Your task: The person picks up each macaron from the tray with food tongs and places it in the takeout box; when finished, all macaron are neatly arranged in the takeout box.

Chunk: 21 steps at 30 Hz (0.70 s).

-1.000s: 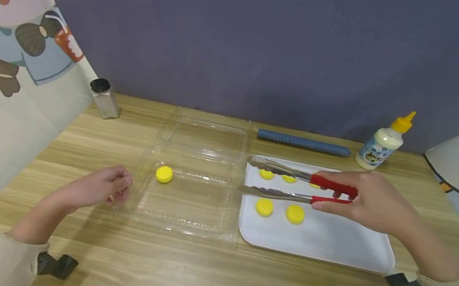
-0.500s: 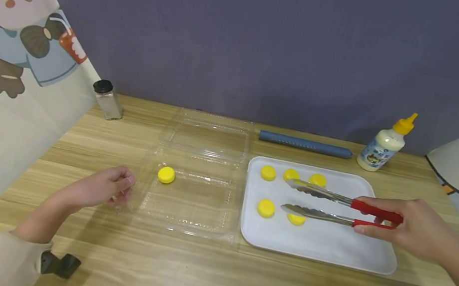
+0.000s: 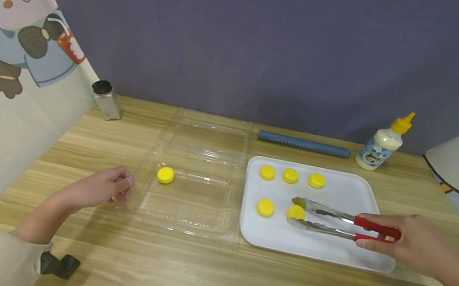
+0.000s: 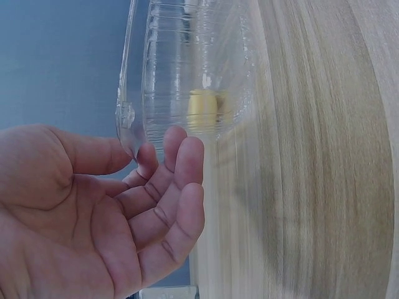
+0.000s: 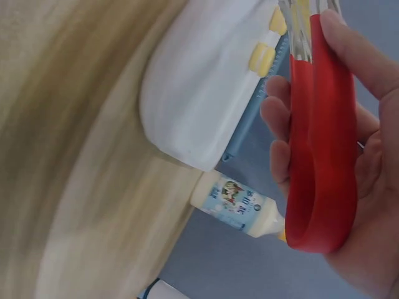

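Observation:
My left hand (image 3: 100, 186) is at the left corner of an open clear plastic clamshell box (image 3: 204, 154). In the left wrist view, thumb and index finger pinch the box's edge (image 4: 127, 118), the other fingers loosely bent. One yellow macaron (image 3: 166, 175) sits in the box's near half, at its left. My right hand (image 3: 419, 245) grips metal tongs by their red handles (image 3: 375, 226). Spread apart, the tong tips lie on either side of a yellow macaron (image 3: 296, 211) on the white tray (image 3: 271, 235). Another macaron (image 3: 265, 208) lies left of it, and three form a row behind.
Behind the tray lies a blue-grey rod-shaped thing (image 3: 304, 144). A white bottle with a yellow nozzle cap (image 3: 376, 148) stands at the back right. The back left holds a clear jar with a black lid (image 3: 107, 101). A dark wall panel (image 3: 247, 39) rises behind the table.
The tongs have moved right, away from the box's edge and across the tray, then slightly nearer to me, with their tips now around the front-row macaron. My left hand has stayed in place.

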{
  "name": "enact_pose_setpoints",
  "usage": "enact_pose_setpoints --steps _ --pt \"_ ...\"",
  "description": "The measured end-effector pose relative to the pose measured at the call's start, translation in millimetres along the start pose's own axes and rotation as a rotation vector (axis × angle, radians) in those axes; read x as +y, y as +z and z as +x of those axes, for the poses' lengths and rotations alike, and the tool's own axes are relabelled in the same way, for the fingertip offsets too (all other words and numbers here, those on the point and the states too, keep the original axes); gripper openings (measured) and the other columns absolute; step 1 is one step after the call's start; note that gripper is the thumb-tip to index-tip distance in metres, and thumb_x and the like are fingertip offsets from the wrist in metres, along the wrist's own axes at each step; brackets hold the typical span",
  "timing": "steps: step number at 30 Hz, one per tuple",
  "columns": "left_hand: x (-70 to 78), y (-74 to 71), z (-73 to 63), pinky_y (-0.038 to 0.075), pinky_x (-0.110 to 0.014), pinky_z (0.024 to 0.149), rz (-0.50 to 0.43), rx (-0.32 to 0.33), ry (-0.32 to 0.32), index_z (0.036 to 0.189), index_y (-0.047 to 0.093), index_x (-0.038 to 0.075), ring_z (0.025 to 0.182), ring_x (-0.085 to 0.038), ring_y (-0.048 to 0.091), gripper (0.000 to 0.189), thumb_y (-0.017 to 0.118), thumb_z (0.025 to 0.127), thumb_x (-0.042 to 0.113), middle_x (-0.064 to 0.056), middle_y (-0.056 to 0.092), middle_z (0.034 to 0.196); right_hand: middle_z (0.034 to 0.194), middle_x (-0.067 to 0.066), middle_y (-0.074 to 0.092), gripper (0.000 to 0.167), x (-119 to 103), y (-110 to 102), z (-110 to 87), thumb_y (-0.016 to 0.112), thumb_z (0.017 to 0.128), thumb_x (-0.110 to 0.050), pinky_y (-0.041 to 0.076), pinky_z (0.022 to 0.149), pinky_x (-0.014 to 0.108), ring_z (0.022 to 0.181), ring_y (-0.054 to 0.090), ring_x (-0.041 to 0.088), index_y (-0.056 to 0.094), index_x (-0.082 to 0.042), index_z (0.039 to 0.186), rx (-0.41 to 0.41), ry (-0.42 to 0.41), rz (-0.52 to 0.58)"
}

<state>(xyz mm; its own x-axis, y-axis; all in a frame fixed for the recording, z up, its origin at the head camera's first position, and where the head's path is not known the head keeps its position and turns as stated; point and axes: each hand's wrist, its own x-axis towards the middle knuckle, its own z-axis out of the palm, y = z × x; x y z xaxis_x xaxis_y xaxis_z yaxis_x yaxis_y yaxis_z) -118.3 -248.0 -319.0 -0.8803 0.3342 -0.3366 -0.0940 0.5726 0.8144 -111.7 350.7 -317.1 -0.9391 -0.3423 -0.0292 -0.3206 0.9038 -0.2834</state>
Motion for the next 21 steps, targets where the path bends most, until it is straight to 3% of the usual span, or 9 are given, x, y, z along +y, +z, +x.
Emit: enact_pose_setpoints --steps 12,21 --pt "-0.2 0.3 0.3 0.044 -0.03 0.065 0.005 -0.001 0.004 0.102 0.047 -0.005 0.079 -0.021 0.055 0.025 0.029 0.112 0.009 -0.009 0.055 0.089 0.046 -0.029 0.041 0.051 2 13 -4.2 0.094 0.069 -0.034 0.024 0.045 0.023 0.05 0.019 -0.002 0.079 -0.008 0.11 0.161 -0.096 -0.022" --pt "-1.3 -0.1 0.4 0.044 -0.03 0.065 -0.002 -0.004 0.004 0.102 0.047 -0.005 0.079 -0.021 0.055 0.025 0.029 0.112 0.01 -0.009 0.054 0.09 0.047 -0.027 0.04 0.051 -1 15 -2.4 0.094 0.069 -0.034 0.025 0.046 0.023 0.05 0.022 -0.001 0.079 -0.007 0.11 0.171 -0.088 -0.036"
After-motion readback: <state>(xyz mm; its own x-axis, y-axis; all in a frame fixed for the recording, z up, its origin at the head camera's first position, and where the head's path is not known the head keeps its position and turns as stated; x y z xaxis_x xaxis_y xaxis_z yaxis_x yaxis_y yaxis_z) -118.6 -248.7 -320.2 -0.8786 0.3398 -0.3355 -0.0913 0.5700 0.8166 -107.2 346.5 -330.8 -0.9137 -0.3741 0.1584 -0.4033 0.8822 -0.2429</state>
